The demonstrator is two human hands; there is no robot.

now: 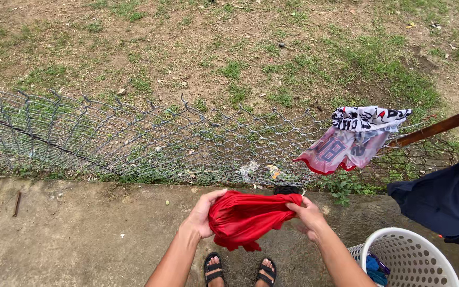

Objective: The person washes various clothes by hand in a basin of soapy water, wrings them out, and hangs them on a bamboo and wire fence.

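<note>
Beyond the grey concrete floor stands a low chain-link wire fence, and over its right part hangs a red and white printed garment, with a dark blue cloth further to the right. Near the lower right corner stands a white perforated plastic laundry basket with some blue clothes inside. Above the sandalled feet, the bunched red cloth is held in the air between the left hand and the right hand, each one closed on one end of it.

A plain red cloth, a white perforated basket, and a dark navy garment.
</note>
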